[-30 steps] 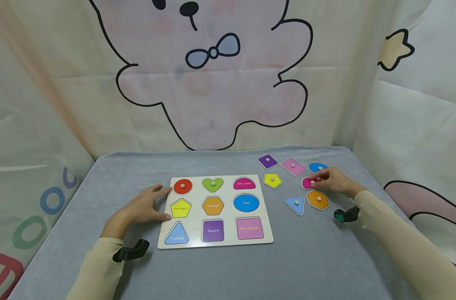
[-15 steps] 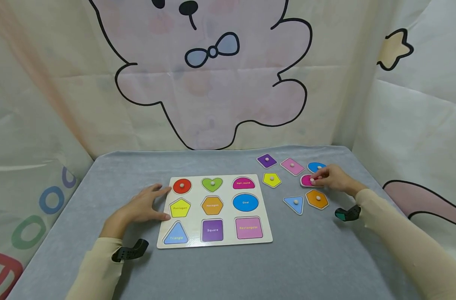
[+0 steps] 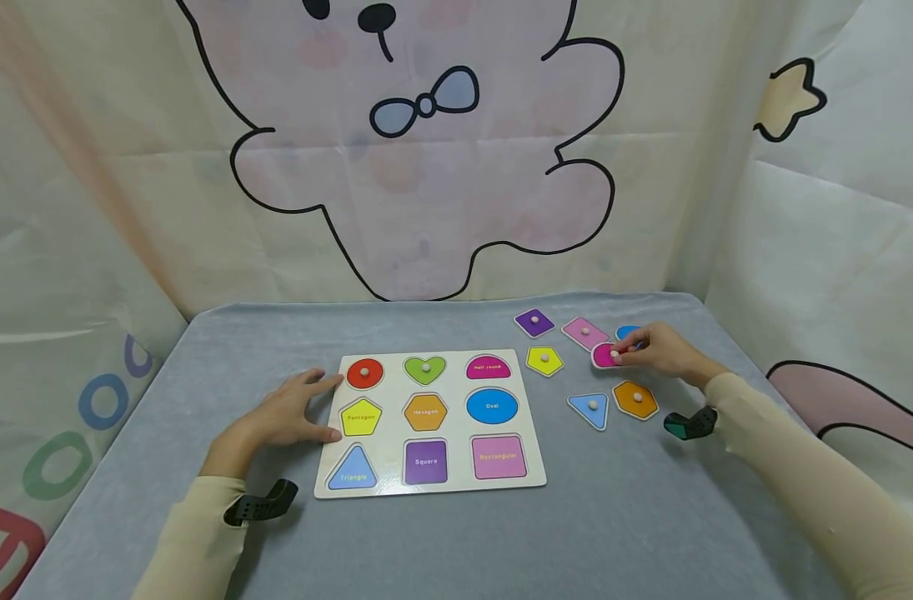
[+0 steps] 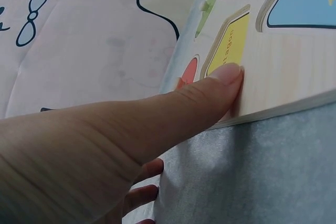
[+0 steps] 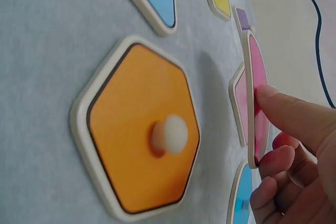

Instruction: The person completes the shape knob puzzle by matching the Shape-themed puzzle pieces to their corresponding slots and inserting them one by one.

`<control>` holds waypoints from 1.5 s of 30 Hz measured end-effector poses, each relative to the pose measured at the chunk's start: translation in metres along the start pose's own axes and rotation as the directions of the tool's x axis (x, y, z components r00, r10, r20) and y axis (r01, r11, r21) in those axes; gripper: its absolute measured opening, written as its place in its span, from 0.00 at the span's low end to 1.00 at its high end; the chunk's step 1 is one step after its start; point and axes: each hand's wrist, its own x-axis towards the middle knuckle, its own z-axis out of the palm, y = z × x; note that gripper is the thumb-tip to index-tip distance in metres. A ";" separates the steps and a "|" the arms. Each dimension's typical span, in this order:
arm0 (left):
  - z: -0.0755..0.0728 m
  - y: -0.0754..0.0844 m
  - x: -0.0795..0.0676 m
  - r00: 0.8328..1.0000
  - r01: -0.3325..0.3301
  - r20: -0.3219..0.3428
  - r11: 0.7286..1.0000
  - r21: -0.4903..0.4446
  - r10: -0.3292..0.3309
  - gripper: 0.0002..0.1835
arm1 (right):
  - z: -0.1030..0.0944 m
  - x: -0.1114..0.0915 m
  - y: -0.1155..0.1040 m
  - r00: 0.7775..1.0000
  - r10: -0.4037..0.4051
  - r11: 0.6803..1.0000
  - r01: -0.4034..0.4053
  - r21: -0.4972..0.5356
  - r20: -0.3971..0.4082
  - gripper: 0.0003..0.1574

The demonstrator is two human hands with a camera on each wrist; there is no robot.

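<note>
lifted now, the magenta half-round piece (image 3: pixel 604 356) has come up off the grey felt worktop (image 3: pixel 441 542) and shifted a little left since a second ago, pinched by its small white knob in the right hand (image 3: pixel 662 350). nearest in, the left hand (image 3: pixel 279 417) lies spread and flat, thumb tip pressed to the pale wooden edge of the puzzle board (image 3: pixel 456 487), unmoved. on the board, the red circle (image 3: pixel 365 372) and green heart (image 3: pixel 424 368) sit in their slots. right of it, the blue triangle (image 3: pixel 591 408) and glossy orange hexagon (image 3: pixel 635 399) lie flat, cream-rimmed, each with a round knob. the held piece hangs just above the hexagon, tilted on edge in the wrist view. beyond lie the yellow pentagon (image 3: pixel 544 359), pink rectangle (image 3: pixel 585 332), purple square (image 3: pixel 534 322), and the blue oval (image 3: pixel 626 332) behind the fingers.
</note>
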 end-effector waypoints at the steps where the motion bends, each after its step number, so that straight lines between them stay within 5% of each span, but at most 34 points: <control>1: 0.000 0.000 0.000 1.000 0.001 0.000 1.000 -0.002 -0.001 0.54 | 0.000 0.000 -0.002 1.000 -0.015 1.000 0.015 -0.003 -0.002 0.21; 45: 0.001 -0.001 0.002 1.000 -0.010 0.003 1.000 -0.001 0.010 0.54 | 0.049 0.041 -0.079 0.991 -0.130 0.988 0.128 0.081 0.029 0.15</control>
